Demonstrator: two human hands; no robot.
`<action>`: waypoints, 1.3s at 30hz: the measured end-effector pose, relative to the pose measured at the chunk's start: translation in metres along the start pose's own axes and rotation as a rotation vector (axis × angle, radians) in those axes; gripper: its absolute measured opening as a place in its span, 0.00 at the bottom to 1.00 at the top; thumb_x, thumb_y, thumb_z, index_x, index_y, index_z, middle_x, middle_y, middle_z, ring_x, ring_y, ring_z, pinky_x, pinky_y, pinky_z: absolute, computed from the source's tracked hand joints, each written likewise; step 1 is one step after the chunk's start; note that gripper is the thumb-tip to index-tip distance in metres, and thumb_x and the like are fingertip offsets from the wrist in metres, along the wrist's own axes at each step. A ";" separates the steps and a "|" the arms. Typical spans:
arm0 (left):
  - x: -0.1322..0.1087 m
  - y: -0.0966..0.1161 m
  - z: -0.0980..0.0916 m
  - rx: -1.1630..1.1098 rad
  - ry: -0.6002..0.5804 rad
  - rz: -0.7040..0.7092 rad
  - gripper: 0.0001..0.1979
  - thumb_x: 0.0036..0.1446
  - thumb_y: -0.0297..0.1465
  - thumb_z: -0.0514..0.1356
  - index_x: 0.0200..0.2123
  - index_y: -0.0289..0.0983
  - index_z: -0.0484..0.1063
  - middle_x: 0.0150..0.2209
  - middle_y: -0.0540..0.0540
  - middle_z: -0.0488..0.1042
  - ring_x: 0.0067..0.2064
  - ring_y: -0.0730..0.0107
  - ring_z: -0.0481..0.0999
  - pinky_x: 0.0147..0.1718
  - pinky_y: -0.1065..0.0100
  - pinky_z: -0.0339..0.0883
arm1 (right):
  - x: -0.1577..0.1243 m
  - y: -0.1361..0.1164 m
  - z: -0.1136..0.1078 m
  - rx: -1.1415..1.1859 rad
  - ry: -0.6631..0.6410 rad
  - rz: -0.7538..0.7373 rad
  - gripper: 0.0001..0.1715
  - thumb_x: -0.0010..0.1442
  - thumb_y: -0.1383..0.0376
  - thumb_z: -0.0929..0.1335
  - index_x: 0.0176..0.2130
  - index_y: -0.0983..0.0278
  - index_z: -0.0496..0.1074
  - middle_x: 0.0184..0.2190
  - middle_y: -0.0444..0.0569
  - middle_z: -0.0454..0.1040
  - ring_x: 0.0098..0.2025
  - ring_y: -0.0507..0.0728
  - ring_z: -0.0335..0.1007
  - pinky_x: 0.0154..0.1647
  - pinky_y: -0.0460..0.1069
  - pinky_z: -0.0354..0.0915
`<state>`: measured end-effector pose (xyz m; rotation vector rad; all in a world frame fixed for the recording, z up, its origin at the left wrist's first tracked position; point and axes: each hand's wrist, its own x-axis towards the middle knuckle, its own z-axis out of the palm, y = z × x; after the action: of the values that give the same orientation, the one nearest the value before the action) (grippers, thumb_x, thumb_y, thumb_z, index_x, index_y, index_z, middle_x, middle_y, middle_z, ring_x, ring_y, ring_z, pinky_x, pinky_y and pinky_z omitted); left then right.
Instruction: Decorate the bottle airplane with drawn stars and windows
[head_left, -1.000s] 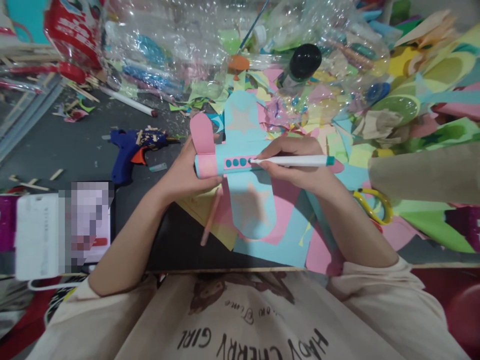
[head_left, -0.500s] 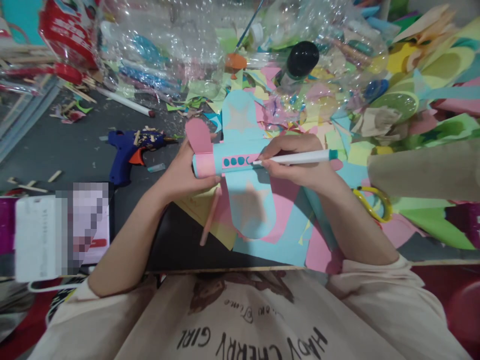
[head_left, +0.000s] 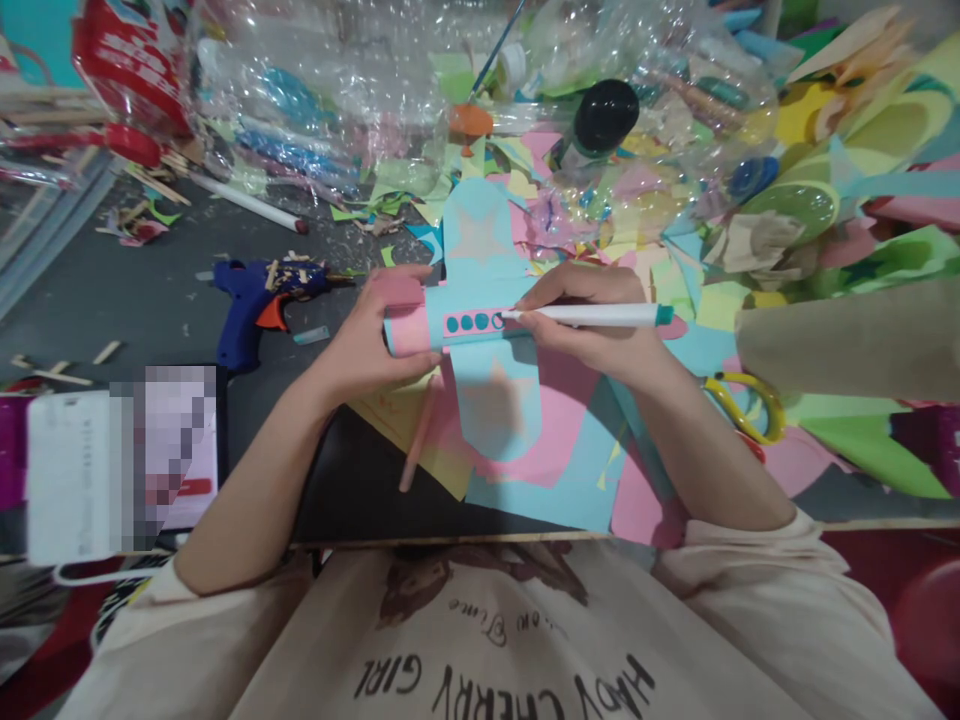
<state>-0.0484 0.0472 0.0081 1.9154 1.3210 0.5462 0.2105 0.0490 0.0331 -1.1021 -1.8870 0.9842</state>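
Observation:
A light-blue and pink paper airplane (head_left: 491,405) has rounded wings with beige stars. Gripping its pink tail end from the left is my left hand (head_left: 364,335), thumb along the near side and fingers behind. My right hand (head_left: 619,345) pinches a white marker (head_left: 600,316) with a green end, its tip at a pink strip (head_left: 475,322) along the body. Several dark teal dots run along that strip; the one at the tip is a ring with a pale middle. Part of the nose is hidden behind my right hand.
Left lie a blue glue gun (head_left: 247,310), a dark-tipped pen (head_left: 251,205) and a phone (head_left: 184,440). Plastic bottles (head_left: 315,90) and paper scraps fill the back. Yellow-handled scissors (head_left: 750,408) are at right. Coloured sheets (head_left: 540,500) lie beneath the airplane, near the table edge.
The last mark has grown from a partial curve to a nearly closed ring. The pink tail fin, standing up before, now lies lower by my left fingers. The marker has tilted slightly.

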 end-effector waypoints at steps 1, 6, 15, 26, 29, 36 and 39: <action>0.000 0.000 0.000 -0.002 0.001 -0.006 0.36 0.46 0.39 0.66 0.59 0.41 0.63 0.63 0.41 0.63 0.63 0.50 0.65 0.61 0.52 0.63 | 0.000 0.000 0.000 -0.014 -0.003 0.002 0.11 0.59 0.55 0.72 0.29 0.58 0.74 0.27 0.46 0.77 0.29 0.54 0.72 0.27 0.49 0.67; 0.000 0.001 0.000 -0.021 -0.015 -0.049 0.39 0.46 0.38 0.66 0.62 0.40 0.60 0.63 0.39 0.63 0.62 0.48 0.66 0.60 0.51 0.63 | 0.001 -0.002 -0.001 -0.036 -0.059 0.008 0.12 0.58 0.54 0.71 0.29 0.58 0.74 0.28 0.46 0.78 0.29 0.55 0.73 0.30 0.50 0.69; 0.000 0.002 -0.001 0.028 -0.025 -0.012 0.38 0.49 0.39 0.66 0.62 0.39 0.58 0.63 0.39 0.62 0.62 0.48 0.67 0.60 0.52 0.64 | 0.001 -0.002 -0.003 -0.019 -0.075 0.000 0.13 0.58 0.55 0.72 0.26 0.58 0.73 0.24 0.46 0.77 0.26 0.54 0.70 0.25 0.50 0.66; -0.001 0.002 0.000 0.016 -0.028 -0.014 0.38 0.50 0.41 0.65 0.63 0.39 0.58 0.64 0.40 0.61 0.63 0.49 0.65 0.59 0.54 0.65 | 0.001 0.002 -0.001 -0.009 0.005 0.031 0.12 0.57 0.54 0.72 0.27 0.57 0.74 0.24 0.45 0.76 0.26 0.55 0.69 0.25 0.51 0.65; -0.001 0.001 0.000 0.008 -0.014 0.016 0.37 0.49 0.40 0.65 0.61 0.39 0.60 0.63 0.40 0.62 0.63 0.50 0.65 0.60 0.53 0.65 | 0.000 0.002 0.000 -0.005 0.013 0.017 0.11 0.58 0.55 0.72 0.28 0.58 0.74 0.25 0.45 0.76 0.27 0.55 0.70 0.25 0.50 0.65; 0.000 -0.002 0.001 -0.011 -0.004 0.042 0.34 0.48 0.39 0.65 0.58 0.41 0.61 0.63 0.40 0.63 0.63 0.50 0.65 0.60 0.51 0.65 | 0.000 -0.001 -0.001 0.022 -0.041 0.003 0.11 0.57 0.56 0.73 0.28 0.58 0.74 0.26 0.45 0.76 0.28 0.55 0.71 0.27 0.50 0.65; 0.000 -0.003 0.001 -0.014 0.001 0.043 0.32 0.48 0.40 0.65 0.56 0.42 0.63 0.63 0.41 0.62 0.63 0.50 0.65 0.60 0.51 0.64 | 0.000 -0.001 -0.002 0.012 -0.061 0.003 0.11 0.57 0.57 0.73 0.27 0.58 0.74 0.25 0.44 0.76 0.26 0.54 0.70 0.26 0.50 0.65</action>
<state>-0.0494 0.0477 0.0053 1.9361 1.2755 0.5762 0.2123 0.0491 0.0351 -1.0797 -1.9259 1.0407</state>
